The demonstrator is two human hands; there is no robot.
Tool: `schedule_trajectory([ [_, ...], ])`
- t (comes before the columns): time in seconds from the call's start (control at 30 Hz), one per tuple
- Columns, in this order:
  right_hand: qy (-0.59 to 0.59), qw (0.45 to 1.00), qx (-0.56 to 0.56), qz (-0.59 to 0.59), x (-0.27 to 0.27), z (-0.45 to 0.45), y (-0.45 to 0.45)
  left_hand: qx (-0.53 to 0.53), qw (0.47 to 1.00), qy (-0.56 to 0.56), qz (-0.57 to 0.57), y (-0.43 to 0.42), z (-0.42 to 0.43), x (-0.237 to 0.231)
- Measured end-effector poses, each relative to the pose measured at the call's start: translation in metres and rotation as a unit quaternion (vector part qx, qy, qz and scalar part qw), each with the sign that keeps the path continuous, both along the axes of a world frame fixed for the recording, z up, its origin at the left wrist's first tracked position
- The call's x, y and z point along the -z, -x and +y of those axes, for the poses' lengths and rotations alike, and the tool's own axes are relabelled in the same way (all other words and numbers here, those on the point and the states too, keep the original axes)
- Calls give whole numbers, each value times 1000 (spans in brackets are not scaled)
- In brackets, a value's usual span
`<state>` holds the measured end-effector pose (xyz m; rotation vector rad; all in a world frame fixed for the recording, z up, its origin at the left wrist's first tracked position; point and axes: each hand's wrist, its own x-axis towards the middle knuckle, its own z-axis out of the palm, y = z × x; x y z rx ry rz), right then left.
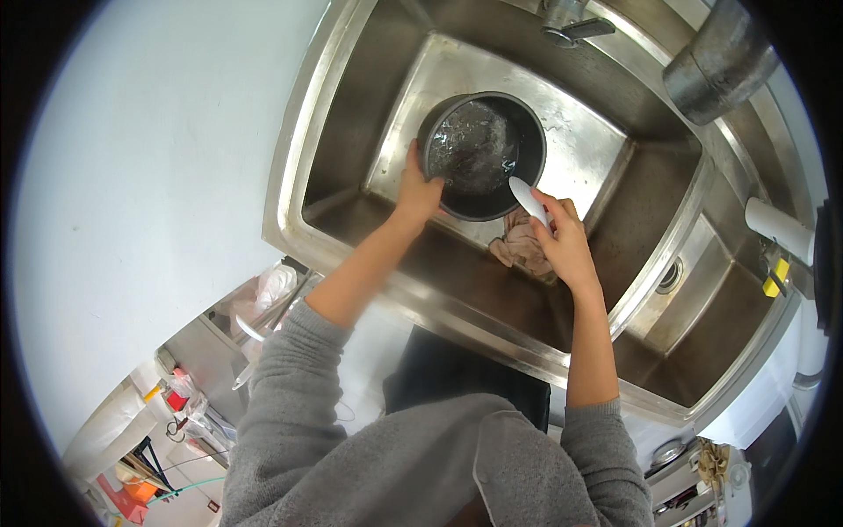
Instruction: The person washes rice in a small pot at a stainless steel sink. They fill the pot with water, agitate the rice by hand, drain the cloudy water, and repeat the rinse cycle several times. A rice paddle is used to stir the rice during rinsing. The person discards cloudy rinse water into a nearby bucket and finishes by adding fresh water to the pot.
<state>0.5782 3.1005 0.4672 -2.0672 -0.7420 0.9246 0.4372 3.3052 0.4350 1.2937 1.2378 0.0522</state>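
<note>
A dark round pot [532, 141] stands in the large basin of a stainless steel sink [576, 105], with rippling water [471, 148] inside. My left hand [420, 191] grips its near-left side, thumb at the rim and a finger along the outer wall. Between the thumb and fingers of my right hand [563, 240] is a white rice paddle [527, 197]. Its rounded, dimpled blade points up and left over the pot's near-right rim; whether it touches the rim I cannot tell. Under the paddle and partly behind my right hand lies a crumpled brownish cloth [520, 247] on the basin floor.
A faucet [573, 29] is at the basin's far edge, beside a thick metal pipe [718, 66]. To the right is a smaller basin with a drain [670, 275]. A white panel [151, 151] borders the sink's left side. A yellow item [777, 278] hangs at far right.
</note>
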Motion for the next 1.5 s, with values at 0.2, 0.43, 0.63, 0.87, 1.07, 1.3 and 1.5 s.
schedule_trajectory([
  [0.2, -41, 997, 63, 2, -20, 2, -9, -83, 986, 141, -18, 7, 0, -2],
  [0.43, -103, 988, 103, -58, -51, 3, -25, -161, 936, 301, -87, -13, -24, 13],
  [0.63, -85, 988, 121, -48, -56, 0, -36, -144, 910, 387, -36, -28, -35, 8],
  [0.87, -77, 988, 131, -34, -41, -11, -36, -40, 946, 322, -3, -17, -23, -16],
  [1.07, -55, 988, 141, 28, -23, -19, -26, -26, 965, 242, 98, -13, 0, -18],
  [1.3, -108, 988, 57, 92, 3, -10, 15, 26, 940, 318, 122, -8, 11, -24],
  [1.5, -72, 996, 37, 31, 5, -14, 12, 91, 946, 273, 147, -5, 16, -34],
])
